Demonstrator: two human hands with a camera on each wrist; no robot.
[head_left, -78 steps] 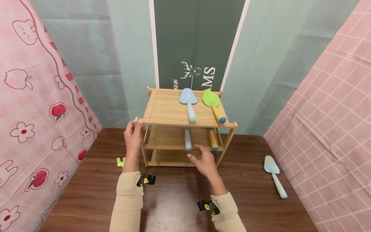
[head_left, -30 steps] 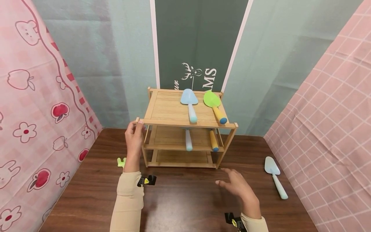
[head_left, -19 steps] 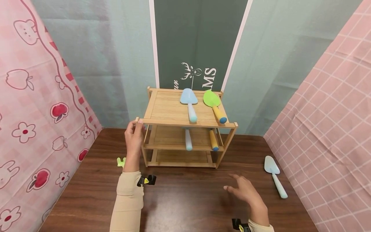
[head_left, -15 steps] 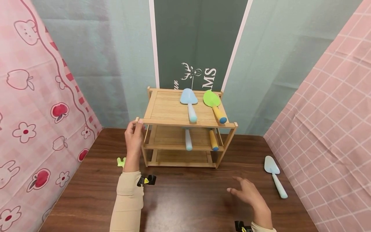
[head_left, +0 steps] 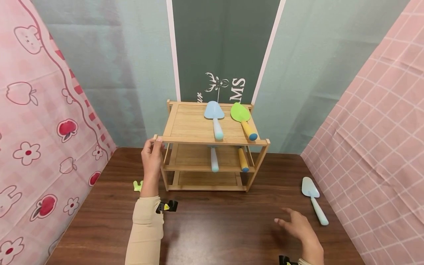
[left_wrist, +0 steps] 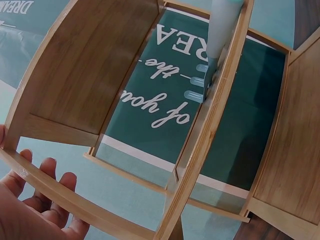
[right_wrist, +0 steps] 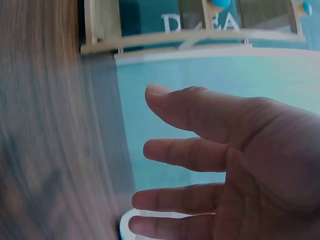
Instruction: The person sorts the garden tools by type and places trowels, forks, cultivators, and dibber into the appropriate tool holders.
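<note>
While the left hand point(head_left: 152, 158) grips the front left corner of the wooden rack point(head_left: 188, 123), thumb on the front rail and fingers curled round the frame, the right hand point(head_left: 298, 226) hangs over the table point(head_left: 212, 224), fingers extended, thumb set apart from them. Rack: light wood, three tiers, standing upright toward the back of the table. Top tier: one blue trowel point(head_left: 214, 111), white handle toward the person; to its right, one green trowel point(head_left: 240, 112) with yellow handle, blue end-cap, lying aslant. Middle tier: one white handle point(head_left: 214, 160) with aqua tip; to its right, one yellow handle point(head_left: 243, 160) with blue cap; the far ends of both are hidden under the top tier in the head view. On the table, right of the rack and near the right hand: one pale blue trowel point(head_left: 310, 188), blade pointing away. On the table, left of the rack, just beside the left forearm: one lime-green piece point(head_left: 137, 186) with two prongs, partly hidden. Surround: pink printed cloth point(head_left: 43, 121) at left, pink checked cloth point(head_left: 374, 129) at right, blue-grey cloth point(head_left: 142, 59) behind, with a dark green panel point(head_left: 225, 40).
</note>
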